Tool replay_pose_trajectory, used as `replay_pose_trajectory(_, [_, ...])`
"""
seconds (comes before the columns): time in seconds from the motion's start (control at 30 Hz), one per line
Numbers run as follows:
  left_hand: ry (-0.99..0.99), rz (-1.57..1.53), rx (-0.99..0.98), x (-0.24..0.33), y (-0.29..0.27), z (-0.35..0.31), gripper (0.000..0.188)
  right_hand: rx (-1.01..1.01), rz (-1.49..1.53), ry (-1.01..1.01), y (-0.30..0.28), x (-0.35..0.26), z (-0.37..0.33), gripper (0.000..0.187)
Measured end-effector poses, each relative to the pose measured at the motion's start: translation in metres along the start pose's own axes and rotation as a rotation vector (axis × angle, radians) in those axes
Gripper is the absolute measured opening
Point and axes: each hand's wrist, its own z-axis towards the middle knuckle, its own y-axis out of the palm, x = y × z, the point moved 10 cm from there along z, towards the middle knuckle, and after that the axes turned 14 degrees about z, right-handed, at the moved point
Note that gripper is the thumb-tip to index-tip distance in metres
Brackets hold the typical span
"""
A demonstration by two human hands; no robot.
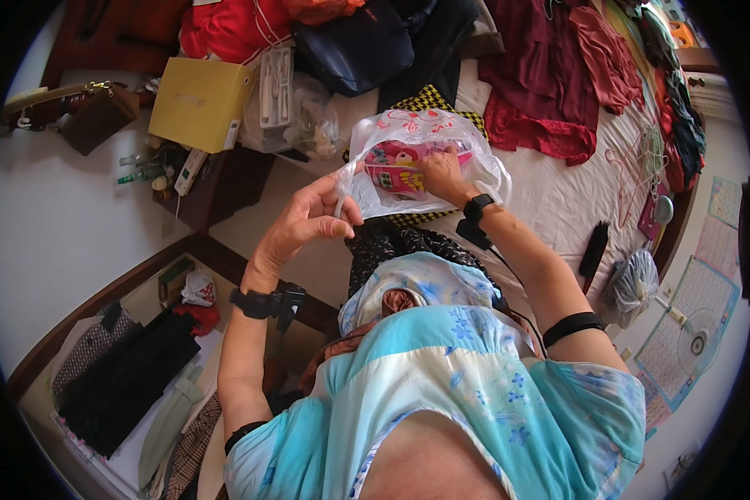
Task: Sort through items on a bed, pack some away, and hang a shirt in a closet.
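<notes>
A white plastic bag [490, 173] with red print lies with its mouth toward me on a black-and-yellow checked cloth [425, 100]. My left hand [312, 215] has the left edge of the bag's mouth between its curled fingers, with the thumb somewhat apart. Inside the mouth sits a pink package [392, 177] with a colourful picture. My right hand [443, 175] reaches in from the right, its fingers closed at the upper right part of the package. The fingertips are partly hidden.
Clothes in dark red [550, 75] cover the bed's far right. A dark blue handbag [357, 48] and a yellow box [198, 104] stand at the far left. Hangers [642, 158], a black brush [594, 250] and a tied plastic bag [635, 282] are on the right. An open drawer of folded clothes [129, 375] lies lower left.
</notes>
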Motion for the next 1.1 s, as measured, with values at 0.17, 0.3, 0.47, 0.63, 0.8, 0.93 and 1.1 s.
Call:
replay_pose_trajectory(0.17, [0.017, 0.007, -0.019, 0.003, 0.0, 0.005, 0.09, 0.018, 0.08, 0.02, -0.005, 0.002, -0.009, 0.011])
replay_pose_trajectory(0.3, [0.026, 0.005, -0.018, 0.004, -0.001, 0.009, 0.089, 0.141, 0.086, -0.045, -0.025, -0.007, -0.015, 0.01])
replay_pose_trajectory(0.47, [0.026, 0.013, -0.018, 0.005, -0.001, 0.013, 0.09, 0.18, 0.14, -0.057, -0.035, -0.005, -0.015, 0.011])
replay_pose_trajectory(0.63, [0.035, -0.008, 0.012, 0.005, -0.004, 0.012, 0.092, 0.341, 0.577, 0.042, -0.059, 0.006, -0.017, 0.012])
replay_pose_trajectory(0.8, [0.03, 0.018, 0.002, 0.007, -0.002, 0.014, 0.092, 0.216, 0.39, -0.008, -0.052, 0.014, -0.002, 0.016])
replay_pose_trajectory(0.93, [0.012, 0.036, -0.015, 0.009, 0.001, 0.014, 0.093, 0.226, 0.392, -0.012, -0.037, 0.022, -0.003, 0.017])
replay_pose_trajectory(1.1, [0.021, 0.015, -0.009, 0.007, 0.002, 0.013, 0.093, -0.024, 0.181, -0.251, -0.022, -0.041, -0.024, 0.025])
